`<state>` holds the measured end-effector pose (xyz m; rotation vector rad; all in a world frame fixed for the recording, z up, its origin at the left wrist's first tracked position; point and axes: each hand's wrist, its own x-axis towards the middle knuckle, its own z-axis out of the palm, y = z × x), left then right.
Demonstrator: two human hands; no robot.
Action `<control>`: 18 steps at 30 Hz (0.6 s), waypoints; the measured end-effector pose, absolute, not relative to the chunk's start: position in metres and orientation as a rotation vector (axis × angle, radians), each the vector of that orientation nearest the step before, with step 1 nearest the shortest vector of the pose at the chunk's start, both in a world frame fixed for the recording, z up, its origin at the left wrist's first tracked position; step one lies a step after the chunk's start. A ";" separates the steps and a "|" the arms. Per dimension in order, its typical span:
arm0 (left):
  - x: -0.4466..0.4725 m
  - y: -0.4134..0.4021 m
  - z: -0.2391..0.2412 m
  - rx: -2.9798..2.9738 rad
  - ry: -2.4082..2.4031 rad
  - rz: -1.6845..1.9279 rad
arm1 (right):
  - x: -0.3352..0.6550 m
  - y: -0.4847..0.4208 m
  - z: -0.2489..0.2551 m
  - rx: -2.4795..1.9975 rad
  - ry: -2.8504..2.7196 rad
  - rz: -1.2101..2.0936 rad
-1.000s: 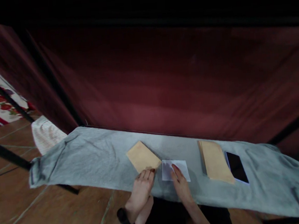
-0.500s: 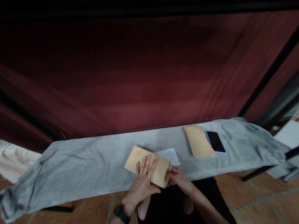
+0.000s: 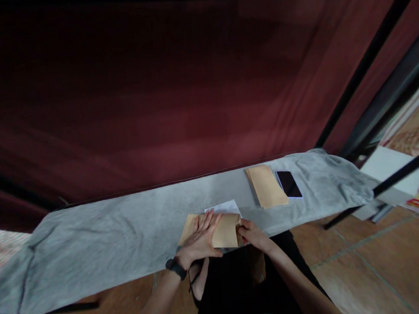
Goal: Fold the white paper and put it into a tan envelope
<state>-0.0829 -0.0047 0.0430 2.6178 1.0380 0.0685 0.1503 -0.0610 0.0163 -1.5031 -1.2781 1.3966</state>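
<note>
A flat brown paper bag (image 3: 224, 235) lies across the front of the cloth-covered bench, its mouth end to the right. My left hand (image 3: 199, 240) presses down on it with the fingers stretched flat. At the mouth, my right hand (image 3: 252, 234) has its fingers curled around the bag's edge; some fingertips are hidden inside or behind the paper. Just beyond the bag, a white sheet of paper (image 3: 226, 207) shows, partly covered by it.
To the right on the grey cloth (image 3: 128, 232) lie a stack of brown paper bags (image 3: 268, 186) and a phone (image 3: 289, 184). A dark red panel (image 3: 197, 104) rises behind the bench. Black metal bars (image 3: 363, 75) stand at the right, near papers on the tiled floor (image 3: 383, 254).
The view has shifted and tilted slightly. The bag has turned to lie more level, with the left hand still flat on it and the right hand still at its mouth.
</note>
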 end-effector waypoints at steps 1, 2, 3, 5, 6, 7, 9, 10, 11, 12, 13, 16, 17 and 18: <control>-0.083 -0.004 0.044 2.611 1.023 0.064 | 0.152 -0.061 0.016 -1.494 -1.297 1.394; -0.083 -0.003 0.045 2.606 1.009 0.061 | 0.154 -0.060 0.016 -1.485 -1.315 1.390; -0.082 -0.002 0.046 2.602 1.000 0.060 | 0.155 -0.060 0.016 -1.476 -1.329 1.388; -0.081 0.000 0.047 2.599 0.998 0.063 | 0.156 -0.059 0.015 -1.478 -1.357 1.367; -0.081 0.001 0.048 2.599 1.003 0.069 | 0.156 -0.059 0.014 -1.499 -1.373 1.339; -0.080 0.001 0.047 2.600 1.011 0.077 | 0.156 -0.059 0.013 -1.530 -1.392 1.299; -0.077 0.002 0.047 2.605 1.032 0.111 | 0.156 -0.058 0.011 -1.607 -1.424 1.198; -0.076 0.002 0.046 2.608 1.045 0.136 | 0.157 -0.058 0.011 -1.646 -1.429 1.144; -0.075 0.002 0.045 2.613 1.064 0.166 | 0.158 -0.057 0.012 -1.679 -1.423 1.093; -0.073 0.002 0.044 2.619 1.086 0.198 | 0.159 -0.057 0.013 -1.707 -1.413 1.042; -0.071 0.001 0.043 2.626 1.110 0.228 | 0.160 -0.058 0.015 -1.734 -1.402 0.987; -0.067 -0.001 0.037 2.653 1.160 0.279 | 0.161 -0.059 0.027 -1.768 -1.401 0.740; -0.066 -0.002 0.035 2.662 1.165 0.288 | 0.161 -0.059 0.031 -1.753 -1.412 0.657; -0.065 -0.004 0.033 2.669 1.167 0.299 | 0.160 -0.059 0.036 -1.728 -1.425 0.606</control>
